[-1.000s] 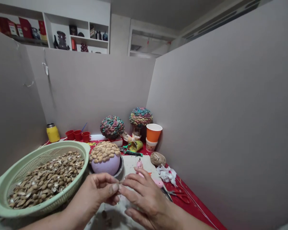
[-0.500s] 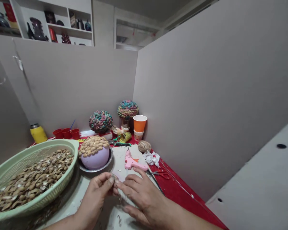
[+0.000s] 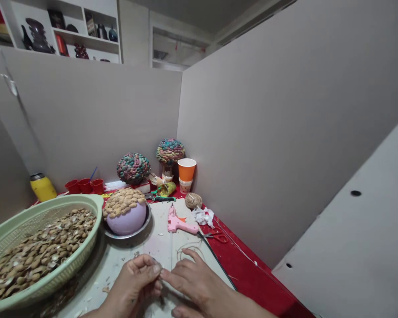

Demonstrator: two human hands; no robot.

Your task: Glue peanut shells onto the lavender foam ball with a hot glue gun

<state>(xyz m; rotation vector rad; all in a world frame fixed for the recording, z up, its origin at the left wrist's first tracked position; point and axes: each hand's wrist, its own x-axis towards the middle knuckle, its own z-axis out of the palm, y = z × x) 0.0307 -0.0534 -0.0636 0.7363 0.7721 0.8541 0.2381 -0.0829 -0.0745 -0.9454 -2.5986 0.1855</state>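
1. Green basket (image 3: 98, 204) of shells (image 3: 43, 256): left of both hands.
2. Hands, nearly together: left hand (image 3: 137, 282), thumb and forefinger pinched, contents indiscernible; right hand (image 3: 195, 285), fingers spread, forefinger tip at the left's fingertips.
3. Purple ball (image 3: 128, 221), shell-capped, in a metal bowl (image 3: 147, 224): beyond the left hand, apart from it.
4. Pink glue gun (image 3: 176, 224): on the desk (image 3: 159, 221), beyond the right hand.

Open lane over white board (image 3: 158, 222), between metal bowl (image 3: 147, 223) with tall purple ball (image 3: 128, 219) and pink glue gun (image 3: 176, 224). Pliers (image 3: 165, 199) lie across far end; left fingers (image 3: 151, 273) and right fingers (image 3: 175, 280) plug near end. Left: green basket (image 3: 98, 208) blocks, rim raised. Right: black cord (image 3: 218, 261) slants toward bench (image 3: 247, 269), grey panel (image 3: 252, 154) walls it off.
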